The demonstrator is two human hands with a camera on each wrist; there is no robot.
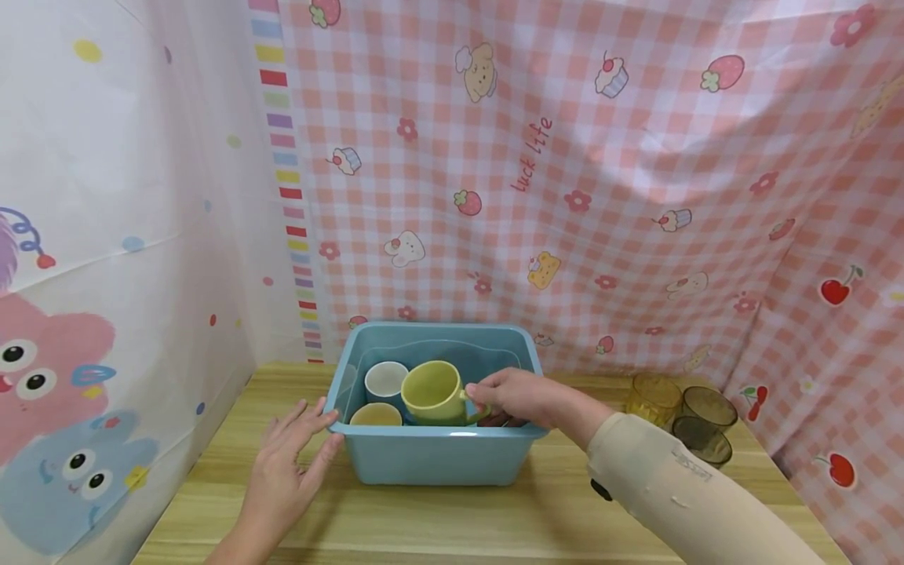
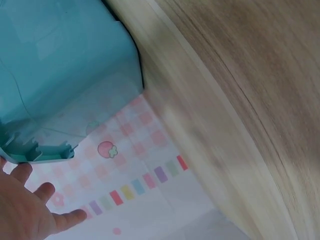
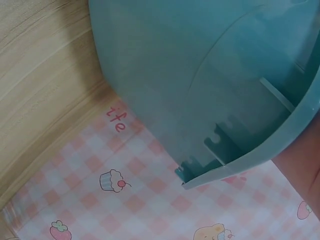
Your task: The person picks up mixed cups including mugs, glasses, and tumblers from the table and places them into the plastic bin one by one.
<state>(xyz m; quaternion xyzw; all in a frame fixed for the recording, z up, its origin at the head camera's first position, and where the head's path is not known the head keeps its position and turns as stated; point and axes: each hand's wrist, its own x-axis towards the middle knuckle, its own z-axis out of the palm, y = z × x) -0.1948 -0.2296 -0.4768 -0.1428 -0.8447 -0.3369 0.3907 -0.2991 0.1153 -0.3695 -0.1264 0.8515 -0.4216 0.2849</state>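
A yellow-green mug [image 1: 432, 395] is inside a blue plastic bin [image 1: 438, 459], tilted, with its handle toward the right. My right hand [image 1: 512, 395] reaches over the bin's right side and pinches that handle; its lower fingers are partly hidden by the front rim. Beside the mug in the bin are a white-lined blue cup [image 1: 386, 381] and a cup with a yellow inside [image 1: 376, 414]. My left hand [image 1: 286, 455] has its fingers spread, the tips touching the bin's left rim. In the left wrist view, fingers [image 2: 45, 192] lie at the rim's underside.
Several amber and brown-tinted glasses [image 1: 653, 399] stand at the right rear of the wooden table [image 1: 586, 510]. Behind the bin hangs a pink checked cloth [image 1: 424, 173], and a white printed cloth [image 1: 176, 259] hangs at the left.
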